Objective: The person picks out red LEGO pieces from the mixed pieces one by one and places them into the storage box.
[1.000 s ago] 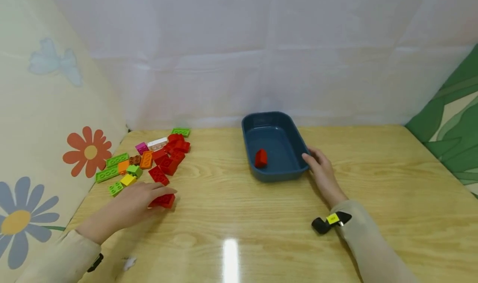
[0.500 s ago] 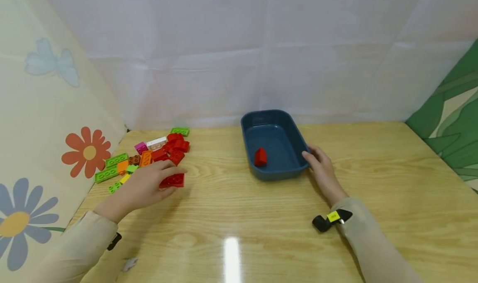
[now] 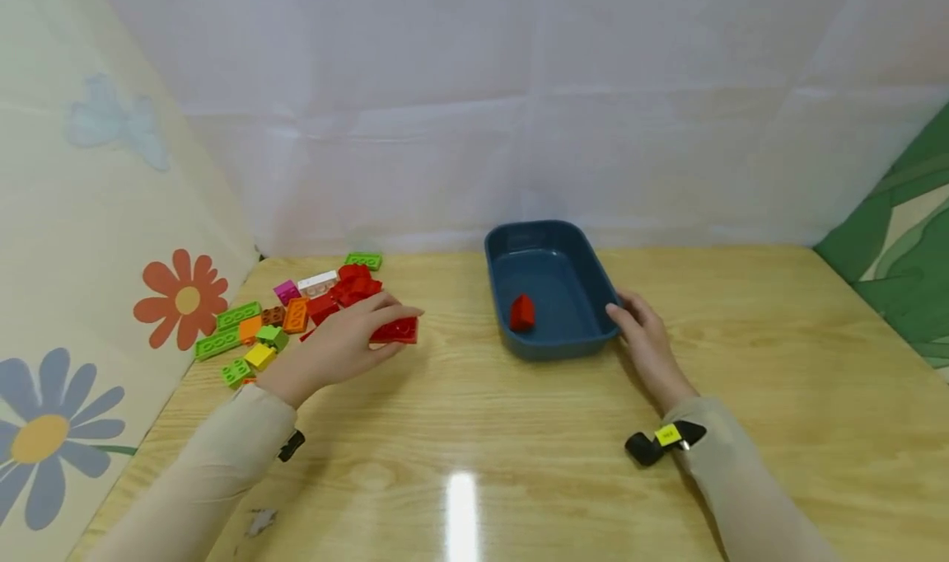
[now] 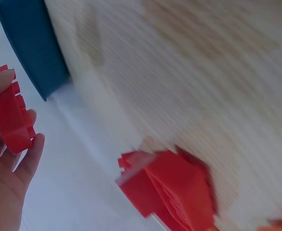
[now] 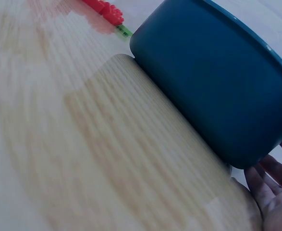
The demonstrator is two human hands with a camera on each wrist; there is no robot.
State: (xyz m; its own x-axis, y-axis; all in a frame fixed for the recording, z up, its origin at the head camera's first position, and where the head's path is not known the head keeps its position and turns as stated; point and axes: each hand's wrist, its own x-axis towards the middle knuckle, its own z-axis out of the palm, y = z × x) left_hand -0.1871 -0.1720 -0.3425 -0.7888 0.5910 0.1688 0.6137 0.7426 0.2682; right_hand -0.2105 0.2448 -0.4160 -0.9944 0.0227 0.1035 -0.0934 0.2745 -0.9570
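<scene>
Thumb and fingers of my left hand (image 3: 334, 348) pinch a red toy building brick (image 3: 399, 331), held over the table just right of the brick pile. The left wrist view shows the same studded brick (image 4: 10, 113) between thumb and fingertips. A dark blue plastic bin (image 3: 559, 286) rests on the table near the back, one small red brick (image 3: 522, 313) lying in its near left part. At the bin's right near corner my right hand (image 3: 652, 356) grips the rim, thumb over the edge and fingers along the outer wall.
Several red bricks (image 3: 356, 284) are heaped at the back left. Green (image 3: 237, 315), orange (image 3: 296, 315), yellow (image 3: 260, 356), white (image 3: 318, 283) and magenta (image 3: 286, 292) bricks lie around them. A pale curtain (image 3: 415, 158) hangs behind the wooden table (image 3: 460, 414).
My left hand has carried the red brick to the right and slightly toward the back, nearer the bin. My right hand stays on the bin, which has hardly moved.
</scene>
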